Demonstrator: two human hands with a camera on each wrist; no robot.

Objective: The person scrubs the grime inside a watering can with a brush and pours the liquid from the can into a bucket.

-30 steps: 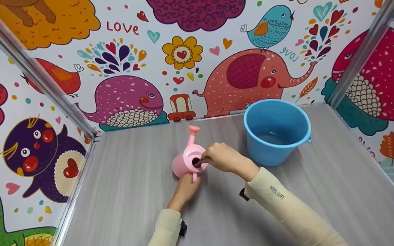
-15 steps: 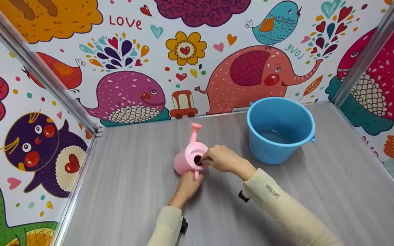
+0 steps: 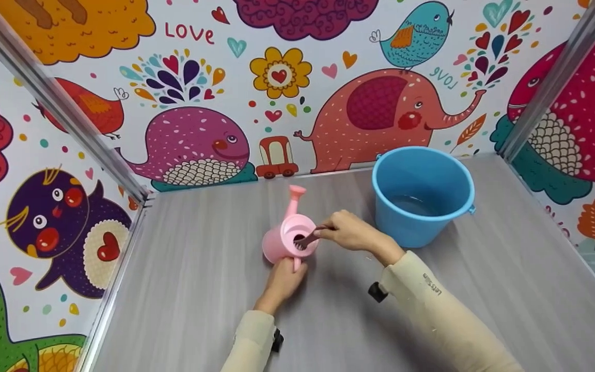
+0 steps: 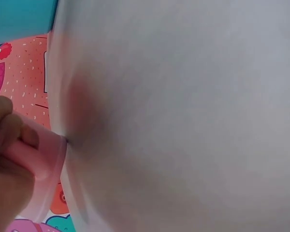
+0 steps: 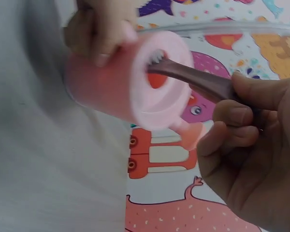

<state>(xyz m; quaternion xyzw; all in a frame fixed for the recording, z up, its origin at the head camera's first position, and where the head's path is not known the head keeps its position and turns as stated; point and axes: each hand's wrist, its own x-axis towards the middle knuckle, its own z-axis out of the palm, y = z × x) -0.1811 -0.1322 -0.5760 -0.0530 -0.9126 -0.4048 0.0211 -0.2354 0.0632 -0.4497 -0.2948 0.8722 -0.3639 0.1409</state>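
Note:
A pink watering can (image 3: pixel 275 247) stands on the table, its spout pointing toward the back wall. My left hand (image 3: pixel 284 281) grips its handle from the near side; in the left wrist view the fingers (image 4: pixel 5 125) curl round the pink handle. My right hand (image 3: pixel 353 232) pinches a dark brown brush (image 5: pixel 198 79) by the end of its handle. White bristles (image 5: pixel 156 59) show at the can's top opening in the right wrist view, with the brush head at the edge of the hole. Part of the can's body is hidden behind the left hand there.
A light blue bucket (image 3: pixel 411 230) stands right of the can, close behind the right hand. The grey table (image 3: pixel 189 279) meets cartoon-printed walls (image 3: pixel 328 31) at the back and sides, with metal posts (image 3: pixel 65 108) at the corners.
My right hand has moved up and to the right, drawing the brush partly out, so more of its handle and its bristles show. The left hand keeps its grip on the can.

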